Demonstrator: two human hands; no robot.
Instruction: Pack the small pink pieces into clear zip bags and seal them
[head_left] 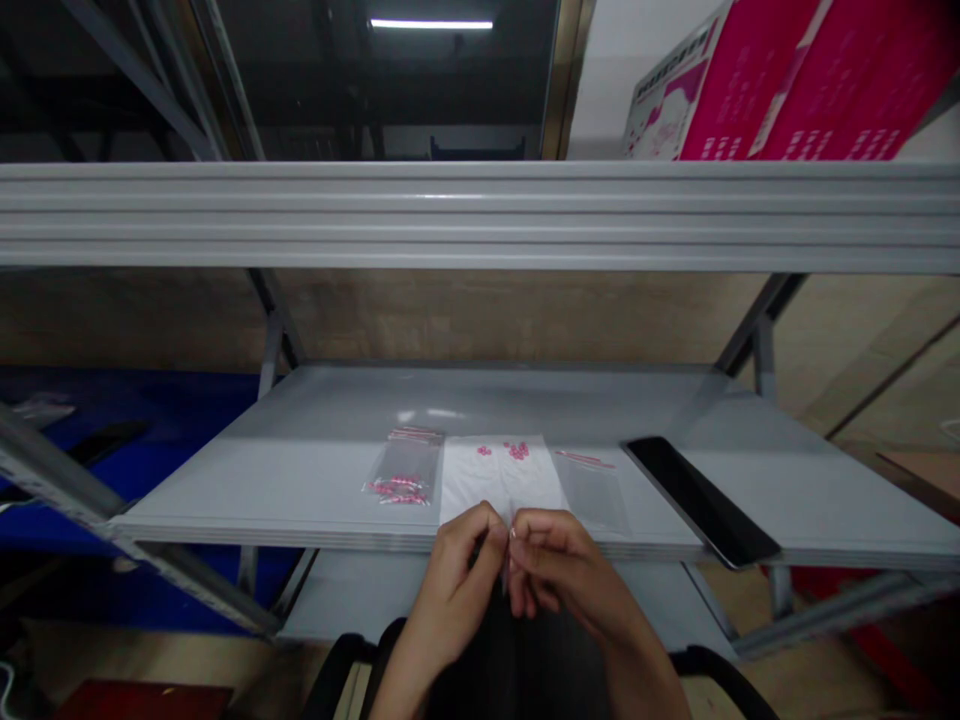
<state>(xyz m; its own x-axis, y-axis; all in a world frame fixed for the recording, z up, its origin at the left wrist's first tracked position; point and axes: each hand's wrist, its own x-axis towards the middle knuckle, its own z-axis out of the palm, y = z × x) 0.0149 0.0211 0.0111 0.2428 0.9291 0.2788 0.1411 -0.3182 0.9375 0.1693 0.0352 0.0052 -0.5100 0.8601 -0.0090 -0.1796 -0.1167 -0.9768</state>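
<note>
My left hand and my right hand meet at the front edge of a grey metal shelf. Their fingertips pinch a small, thin pale item, mostly hidden by my fingers. Just beyond them lies a white sheet or packet with pink pieces near its far edge. To its left is a clear plastic bag holding pink-and-white strips. A second clear bag lies to its right, with pink strips along its top.
A black tablet lies at the shelf's right front and overhangs the edge. A grey metal shelf beam crosses above my hands. A magenta carton sits high at the right, and a blue surface lies low at the left.
</note>
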